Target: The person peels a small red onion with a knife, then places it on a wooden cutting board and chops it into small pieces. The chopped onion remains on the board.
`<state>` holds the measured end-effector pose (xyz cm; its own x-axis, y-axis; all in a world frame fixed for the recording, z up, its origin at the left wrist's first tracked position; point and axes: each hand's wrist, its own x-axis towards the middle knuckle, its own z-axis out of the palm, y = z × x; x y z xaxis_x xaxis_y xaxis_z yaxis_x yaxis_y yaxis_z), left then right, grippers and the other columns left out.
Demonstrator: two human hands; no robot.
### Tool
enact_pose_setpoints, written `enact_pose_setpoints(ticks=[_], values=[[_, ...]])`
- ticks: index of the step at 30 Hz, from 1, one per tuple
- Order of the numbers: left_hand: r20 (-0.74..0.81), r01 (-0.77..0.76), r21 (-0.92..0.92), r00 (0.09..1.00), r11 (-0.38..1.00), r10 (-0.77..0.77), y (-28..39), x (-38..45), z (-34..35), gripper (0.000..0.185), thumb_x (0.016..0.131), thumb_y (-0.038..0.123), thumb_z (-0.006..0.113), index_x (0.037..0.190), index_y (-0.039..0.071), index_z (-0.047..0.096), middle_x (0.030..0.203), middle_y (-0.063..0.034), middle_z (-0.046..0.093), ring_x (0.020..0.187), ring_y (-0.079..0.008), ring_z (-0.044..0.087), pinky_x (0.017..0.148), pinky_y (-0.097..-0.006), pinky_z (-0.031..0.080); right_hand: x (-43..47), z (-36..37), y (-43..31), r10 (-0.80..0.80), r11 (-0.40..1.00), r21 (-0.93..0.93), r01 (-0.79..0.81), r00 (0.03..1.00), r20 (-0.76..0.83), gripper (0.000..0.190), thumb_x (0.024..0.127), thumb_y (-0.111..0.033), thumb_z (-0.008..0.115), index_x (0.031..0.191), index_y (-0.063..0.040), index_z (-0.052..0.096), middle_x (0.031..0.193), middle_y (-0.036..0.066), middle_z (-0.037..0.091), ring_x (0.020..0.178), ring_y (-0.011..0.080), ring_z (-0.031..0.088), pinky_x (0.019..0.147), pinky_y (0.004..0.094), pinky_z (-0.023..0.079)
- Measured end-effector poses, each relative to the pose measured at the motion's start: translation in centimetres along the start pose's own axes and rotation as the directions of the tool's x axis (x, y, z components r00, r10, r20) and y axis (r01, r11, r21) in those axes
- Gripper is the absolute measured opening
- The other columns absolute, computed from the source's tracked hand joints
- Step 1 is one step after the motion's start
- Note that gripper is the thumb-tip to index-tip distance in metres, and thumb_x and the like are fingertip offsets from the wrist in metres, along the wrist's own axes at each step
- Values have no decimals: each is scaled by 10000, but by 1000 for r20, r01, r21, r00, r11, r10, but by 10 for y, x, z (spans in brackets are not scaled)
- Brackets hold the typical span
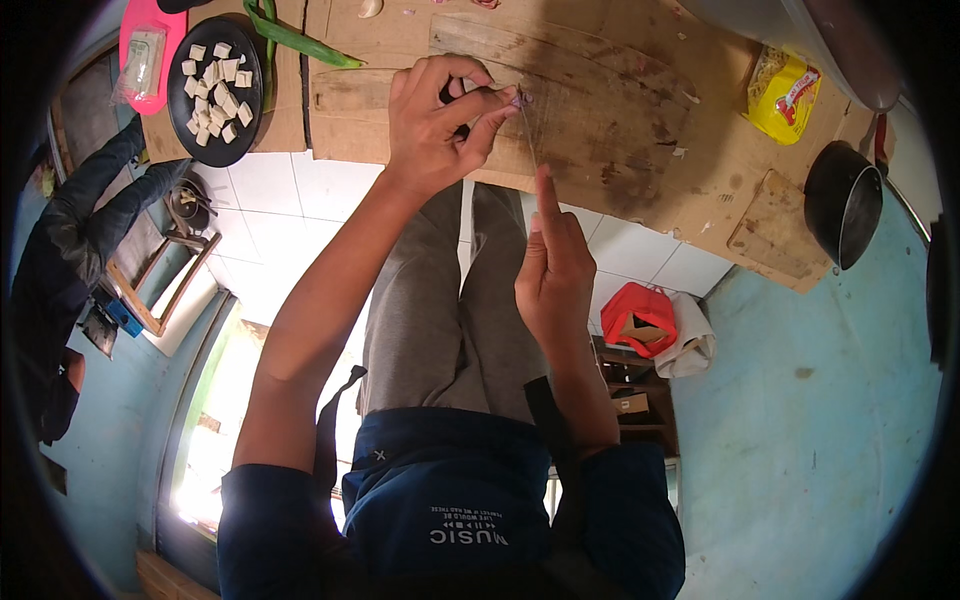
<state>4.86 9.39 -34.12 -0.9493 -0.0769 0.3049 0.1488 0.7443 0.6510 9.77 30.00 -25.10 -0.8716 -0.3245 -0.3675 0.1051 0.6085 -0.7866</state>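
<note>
My left hand pinches a small purple piece, likely shallot, between thumb and fingertips over a worn wooden board. In my right hand is a knife, its handle hidden by the fingers. The index finger lies extended along the thin knife blade, whose far end meets the purple piece beside my left fingertips. Beyond my hands, a garlic clove lies near the top edge. Long green leaves, perhaps leek or spring onion, rest to the left of the board.
A black plate of white cubes and a pink board with a packet sit left. At right are a yellow noodle packet, a small wooden board and a black pot. Another person's legs show far left.
</note>
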Motion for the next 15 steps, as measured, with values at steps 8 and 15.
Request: enact_pose_setpoints(ticks=[8,15], values=[[-14,12,-3,1000,1000,-12,-2,-1,2,158,791,207,865,943,241,839,992,82,656,776,-145,512,736,-324,339,5,16,3,-51,994,-98,43,996,-76,574,1046,48,534,1602,-83,487,875,118,570,743,277,620,722,378,540],[-10,11,-2,1000,1000,-11,1,1,0,154,784,201,874,930,233,840,1003,56,666,788,-155,527,739,-327,358,9,15,12,-51,999,-19,50,996,-70,698,998,55,572,1648,-148,418,901,124,589,744,281,642,694,425,557]])
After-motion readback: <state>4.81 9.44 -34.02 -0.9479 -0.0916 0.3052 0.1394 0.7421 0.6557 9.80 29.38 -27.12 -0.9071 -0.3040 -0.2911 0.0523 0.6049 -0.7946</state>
